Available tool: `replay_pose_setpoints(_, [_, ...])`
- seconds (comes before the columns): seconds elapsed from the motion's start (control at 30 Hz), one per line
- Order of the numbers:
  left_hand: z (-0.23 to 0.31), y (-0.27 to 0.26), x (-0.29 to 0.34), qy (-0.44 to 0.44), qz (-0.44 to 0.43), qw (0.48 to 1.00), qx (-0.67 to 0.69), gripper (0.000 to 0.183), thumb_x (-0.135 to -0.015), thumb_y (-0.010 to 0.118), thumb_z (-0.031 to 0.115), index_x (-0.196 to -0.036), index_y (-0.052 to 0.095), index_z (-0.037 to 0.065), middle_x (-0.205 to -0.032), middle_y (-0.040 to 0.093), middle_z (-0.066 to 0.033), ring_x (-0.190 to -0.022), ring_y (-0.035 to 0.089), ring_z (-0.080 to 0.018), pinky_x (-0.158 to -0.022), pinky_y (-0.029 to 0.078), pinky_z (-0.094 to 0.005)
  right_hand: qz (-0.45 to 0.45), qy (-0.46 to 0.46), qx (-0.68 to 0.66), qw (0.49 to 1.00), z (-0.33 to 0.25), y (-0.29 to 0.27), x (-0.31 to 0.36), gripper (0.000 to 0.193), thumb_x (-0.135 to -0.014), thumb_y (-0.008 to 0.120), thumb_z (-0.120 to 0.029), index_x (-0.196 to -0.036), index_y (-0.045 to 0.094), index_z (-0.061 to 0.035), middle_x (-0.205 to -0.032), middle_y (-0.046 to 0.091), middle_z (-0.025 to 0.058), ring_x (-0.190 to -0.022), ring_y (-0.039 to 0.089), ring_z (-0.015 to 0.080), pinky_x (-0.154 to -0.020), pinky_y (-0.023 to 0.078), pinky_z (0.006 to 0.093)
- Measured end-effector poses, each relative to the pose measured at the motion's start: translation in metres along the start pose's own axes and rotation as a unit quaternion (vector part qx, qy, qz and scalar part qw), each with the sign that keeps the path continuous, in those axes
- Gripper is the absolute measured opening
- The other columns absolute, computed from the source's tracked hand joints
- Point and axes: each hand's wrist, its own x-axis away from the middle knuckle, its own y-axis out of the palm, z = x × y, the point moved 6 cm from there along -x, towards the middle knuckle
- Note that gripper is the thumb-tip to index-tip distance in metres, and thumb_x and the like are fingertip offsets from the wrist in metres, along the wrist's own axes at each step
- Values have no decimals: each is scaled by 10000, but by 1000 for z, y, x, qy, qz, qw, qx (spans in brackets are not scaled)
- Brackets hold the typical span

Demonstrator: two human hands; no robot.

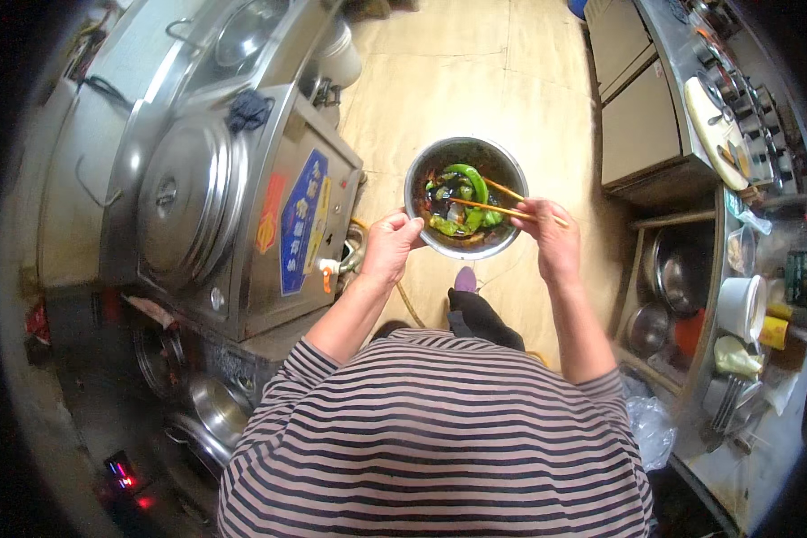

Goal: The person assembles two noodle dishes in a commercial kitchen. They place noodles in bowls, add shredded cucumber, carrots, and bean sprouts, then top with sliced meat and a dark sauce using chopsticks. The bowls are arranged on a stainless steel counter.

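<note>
A round metal bowl [464, 253] is held out in front of me, above the floor. My left hand [392, 244] grips its left rim, thumb on top and fingers underneath. Inside lie long green peppers [477, 184] in a dark sauce, with some darker pieces too small to name. My right hand [551, 240] is at the bowl's right side, closed around a pair of wooden chopsticks [502, 209]. Their tips reach into the bowl among the peppers and stand slightly apart.
On my left stands a steel cooker [305, 215] with a large round lid [184, 199] and a tap low on its front. To the right, a shelf holds metal bowls [681, 272], and a counter carries a white tub [741, 307] and a cutting board [713, 133]. Tiled floor [430, 63] lies ahead.
</note>
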Motion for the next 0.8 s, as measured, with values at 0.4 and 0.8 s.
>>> replay_pose_setpoints(0.4, [68, 95, -215, -5, -28, 998, 52, 107, -808, 557, 91, -718, 564, 32, -783, 592, -38, -682, 581, -122, -667, 501, -278, -155, -209, 325, 910, -137, 10, -181, 158, -838, 535, -119, -856, 623, 11, -787, 601, 94, -723, 590, 157, -663, 497, 265])
replay_pose_setpoints(0.8, [174, 148, -470, -7, -104, 994, 42, 194, -792, 552, 55, -628, 564, -47, -1043, 494, -81, -787, 572, -166, -659, 528, -300, -63, -57, 167, 982, -154, 25, -487, 232, -863, 517, -174, -841, 594, 44, -843, 597, 101, -742, 605, 199, -699, 521, 294])
